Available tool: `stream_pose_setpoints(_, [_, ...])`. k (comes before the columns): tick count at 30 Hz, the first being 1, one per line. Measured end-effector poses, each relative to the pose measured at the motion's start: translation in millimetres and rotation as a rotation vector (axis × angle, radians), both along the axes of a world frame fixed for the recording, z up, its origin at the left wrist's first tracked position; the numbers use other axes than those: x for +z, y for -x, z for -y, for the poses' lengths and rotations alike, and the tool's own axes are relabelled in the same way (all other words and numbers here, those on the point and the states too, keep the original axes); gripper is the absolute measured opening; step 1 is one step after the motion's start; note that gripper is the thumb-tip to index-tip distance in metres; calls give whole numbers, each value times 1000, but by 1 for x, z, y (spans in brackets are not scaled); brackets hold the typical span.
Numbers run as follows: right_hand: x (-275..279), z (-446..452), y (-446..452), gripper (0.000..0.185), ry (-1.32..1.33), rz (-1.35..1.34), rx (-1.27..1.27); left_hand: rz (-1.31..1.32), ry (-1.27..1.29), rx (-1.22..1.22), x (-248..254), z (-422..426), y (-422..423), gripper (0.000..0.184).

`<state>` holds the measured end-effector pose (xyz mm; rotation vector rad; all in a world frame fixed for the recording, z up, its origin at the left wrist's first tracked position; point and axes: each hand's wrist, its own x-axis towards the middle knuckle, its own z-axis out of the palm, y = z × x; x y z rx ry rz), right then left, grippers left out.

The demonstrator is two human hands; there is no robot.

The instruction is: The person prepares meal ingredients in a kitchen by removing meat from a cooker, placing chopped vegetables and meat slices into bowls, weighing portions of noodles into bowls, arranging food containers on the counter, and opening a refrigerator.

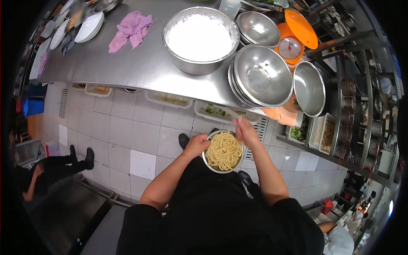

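Note:
Thick pale-yellow noodles [224, 151] fill a round metal bowl [207, 164] held in front of my body. My left hand [198, 145] is closed on the bowl's left rim, thumb toward the noodles. My right hand [245, 131] is raised at the bowl's upper right edge, its fingers drawn together and somewhat blurred. A pale smeared streak lies just above those fingers; whether they hold anything, I cannot make out.
On the steel counter [106, 68] stand a large pot of white powder [202, 38], stacked metal bowls [261, 76], an orange scale [290, 47] and a pink cloth [131, 30]. Food bins [169, 100] sit below it. Another person [51, 170] is at the left.

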<state>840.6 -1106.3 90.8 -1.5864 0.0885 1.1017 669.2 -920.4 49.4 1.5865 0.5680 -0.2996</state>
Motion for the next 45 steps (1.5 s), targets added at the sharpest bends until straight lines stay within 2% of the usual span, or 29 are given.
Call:
stream_pose_setpoints(1, [24,10,17,35,225,273,192,16,2,-9,-2,3,-2,15])
stream_pose_setpoints(3, [81,30,54,38,283,756,395,47,22,-94,-3,13,-12,16])
stream_pose_setpoints(5, [140,43,65,31,458,671,463,87,-4,-166,59,16,-35,16])
stream_pose_setpoints(6, [166,50,61,31,468,702,424,127,2,-178,99,16,-47,15])
stream_pose_setpoints(8, [214,63,55,23,284,1031,282,203,87,-133,159,24,-69,17])
stream_pose_setpoints(9, [241,64,50,23,288,1059,244,231,71,-164,184,22,-83,17])
stream_pose_setpoints(11, [296,63,24,18,287,1419,190,365,40,-124,232,16,-124,17])
stream_pose_setpoints(13, [336,57,-4,19,223,1581,51,431,-234,-128,271,4,-181,17])
stream_pose_setpoints(15, [355,58,-47,20,145,1587,-97,544,-175,-37,287,-2,-249,15])
stream_pose_setpoints(17, [356,47,-108,24,-107,1603,-350,604,69,122,314,4,-307,15])
stream_pose_setpoints(19, [356,43,-172,28,-108,1536,-460,630,50,179,316,4,-362,15])
stream_pose_setpoints(21, [336,39,-244,33,-86,1540,-516,647,38,234,295,1,-417,16])
stream_pose_setpoints(23, [328,33,-284,35,-43,1300,-465,587,-282,333,257,-8,-466,28])
stream_pose_setpoints(24, [314,32,-307,37,-53,1315,-408,567,-346,355,243,-9,-478,30])
stream_pose_setpoints(27, [311,31,-321,37,-53,1176,-298,560,-364,395,229,-8,-490,31])
stream_pose_setpoints(29, [305,34,-331,37,-83,1156,-269,535,-343,371,241,-6,-484,30])
stream_pose_setpoints(31, [301,38,-338,35,48,1250,-173,527,-265,297,253,-1,-473,20])
stream_pose_setpoints(32, [299,38,-342,29,82,1320,-141,488,-149,278,263,3,-465,19])
stream_pose_setpoints(33, [299,38,-343,29,88,1303,-133,470,-145,281,268,6,-460,19])
stream_pose_setpoints(36, [302,34,-346,27,155,1469,32,430,127,248,268,2,-456,23])
stream_pose_setpoints(40, [296,33,-351,28,197,1454,138,325,175,226,275,-7,-442,30])
stream_pose_setpoints(45, [306,33,-333,38,262,1436,209,330,165,197,285,-17,-420,36])
